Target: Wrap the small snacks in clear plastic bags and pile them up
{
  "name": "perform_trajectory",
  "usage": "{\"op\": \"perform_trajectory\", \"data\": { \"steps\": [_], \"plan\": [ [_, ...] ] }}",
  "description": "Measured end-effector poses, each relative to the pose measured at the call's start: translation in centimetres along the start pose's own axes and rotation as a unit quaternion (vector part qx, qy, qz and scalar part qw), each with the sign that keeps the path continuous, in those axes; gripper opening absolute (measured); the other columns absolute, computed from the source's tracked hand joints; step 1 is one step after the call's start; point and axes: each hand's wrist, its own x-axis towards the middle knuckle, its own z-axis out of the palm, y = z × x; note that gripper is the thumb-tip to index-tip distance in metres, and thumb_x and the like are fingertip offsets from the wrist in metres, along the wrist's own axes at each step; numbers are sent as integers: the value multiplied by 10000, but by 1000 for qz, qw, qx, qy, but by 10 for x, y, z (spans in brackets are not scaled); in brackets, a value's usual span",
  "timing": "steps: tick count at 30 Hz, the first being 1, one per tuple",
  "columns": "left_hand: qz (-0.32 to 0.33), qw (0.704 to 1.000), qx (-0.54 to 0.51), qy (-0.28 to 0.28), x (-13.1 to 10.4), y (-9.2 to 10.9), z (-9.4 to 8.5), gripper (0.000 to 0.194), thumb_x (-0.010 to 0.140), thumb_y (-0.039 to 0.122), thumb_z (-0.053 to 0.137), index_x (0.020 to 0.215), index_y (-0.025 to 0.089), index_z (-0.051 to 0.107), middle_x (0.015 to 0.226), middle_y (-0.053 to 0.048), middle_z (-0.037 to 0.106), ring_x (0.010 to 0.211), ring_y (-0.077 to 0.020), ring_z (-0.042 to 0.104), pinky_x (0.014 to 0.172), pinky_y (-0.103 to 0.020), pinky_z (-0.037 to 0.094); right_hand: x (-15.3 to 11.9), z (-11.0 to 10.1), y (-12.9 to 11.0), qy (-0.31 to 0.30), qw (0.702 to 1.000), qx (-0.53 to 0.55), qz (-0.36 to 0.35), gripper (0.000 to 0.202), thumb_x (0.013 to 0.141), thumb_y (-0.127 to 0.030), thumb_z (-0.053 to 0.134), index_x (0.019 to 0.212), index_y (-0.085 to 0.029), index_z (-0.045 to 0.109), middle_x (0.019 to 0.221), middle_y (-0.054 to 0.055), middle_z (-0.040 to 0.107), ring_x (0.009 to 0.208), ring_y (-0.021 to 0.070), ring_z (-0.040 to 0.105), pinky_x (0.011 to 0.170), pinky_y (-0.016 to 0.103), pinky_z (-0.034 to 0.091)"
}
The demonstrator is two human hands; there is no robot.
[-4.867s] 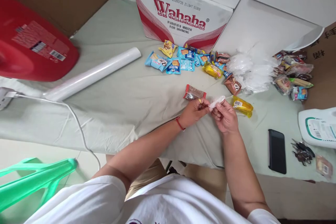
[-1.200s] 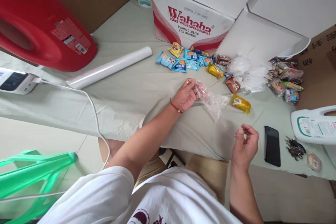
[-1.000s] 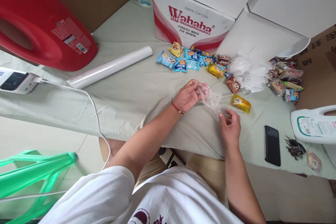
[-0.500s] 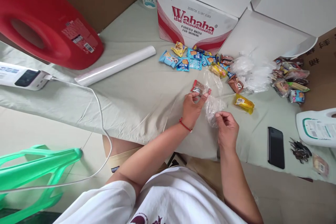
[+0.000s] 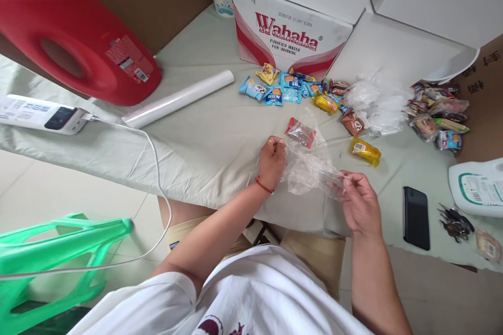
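A thin clear plastic bag [image 5: 306,172] is stretched between my two hands above the cloth. My left hand [image 5: 272,159], with a red cord at the wrist, pinches its left edge. At the right, my right hand [image 5: 359,199] is closed on the bag's other edge. Inside or under the bag's far part lies a small red-edged snack packet [image 5: 301,132]; which of the two, I cannot tell. A yellow snack packet [image 5: 365,152] lies on the cloth to the right, apart from my hands.
Several blue snack packets [image 5: 274,95] lie before the Wahaha carton [image 5: 293,36]. Crumpled clear bags [image 5: 379,102] sit right of them, then more snacks [image 5: 438,110]. A white roll [image 5: 181,99] and red jug [image 5: 118,63] stand left; a phone [image 5: 416,218] and keys [image 5: 456,222] lie right.
My hands have moved apart, spreading the plastic bag wider. My left hand has let go of the red-edged packet and taken the bag's left edge; my right hand has shifted right.
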Motion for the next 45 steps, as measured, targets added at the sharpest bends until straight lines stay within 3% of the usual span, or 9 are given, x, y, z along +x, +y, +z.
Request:
{"op": "perform_trajectory", "data": {
  "steps": [8,12,15,19,22,26,31,39,45],
  "plan": [
    [-65,982,116,-133,-12,49,-51,231,937,421,624,878,248,484,538,116,288,422,-67,235,432,-203,216,29,-47,-45,-59,982,-126,129,555,620,-574,945,897,-237,601,628,-62,567,417,60,380,359,174,217],
    [-80,970,171,-155,-10,61,-76,231,931,437,606,870,251,483,532,110,290,423,-78,225,436,-218,207,60,-68,-46,-112,965,-209,111,536,631,-602,920,879,-218,640,644,-44,572,452,61,371,404,201,265],
    [-70,959,234,-144,-5,57,-85,216,929,420,581,842,252,477,539,97,307,436,-94,248,450,-235,232,78,-66,-38,-73,947,-312,14,552,666,-681,847,878,-202,675,693,-1,595,544,112,460,487,265,399],
    [-34,949,292,-111,0,44,-84,206,942,403,520,817,253,453,552,83,337,451,-114,299,482,-254,267,58,-36,-35,4,839,-453,-300,498,846,-599,747,1162,-217,697,1182,144,678,1079,304,652,893,507,577],
    [-18,946,309,-92,3,39,-80,195,952,368,478,801,251,436,552,77,350,469,-123,326,502,-260,267,18,-3,-29,-184,742,-480,-431,752,889,-482,780,1541,-259,480,1509,170,554,1492,382,431,1203,641,393],
    [-4,940,332,-83,6,37,-79,192,953,346,464,791,246,447,559,65,384,506,-131,368,524,-260,275,-15,28,0,-349,682,-484,-423,868,946,-338,735,1677,-220,281,1473,166,617,1556,367,368,1290,698,219],
    [7,930,362,-64,13,44,-94,198,961,374,448,806,252,454,560,65,375,519,-140,373,527,-263,285,-10,21,23,-316,708,-452,-441,332,997,-128,573,1171,-338,762,963,6,777,1250,244,649,1245,610,350],
    [30,869,494,-16,-6,52,-127,211,967,435,479,907,245,548,647,23,523,612,-181,510,588,-296,391,-1,-27,16,-331,727,-462,-385,304,971,-154,580,1073,-337,801,1059,17,786,1301,276,616,1183,622,425],
    [301,737,594,119,-29,84,-118,271,935,296,574,1176,194,644,1175,-183,641,1090,-342,618,928,-498,521,-1,-28,-21,-257,802,-393,-368,330,915,-71,493,931,-284,745,1099,33,771,1278,275,638,1023,517,565]
  ]
}}
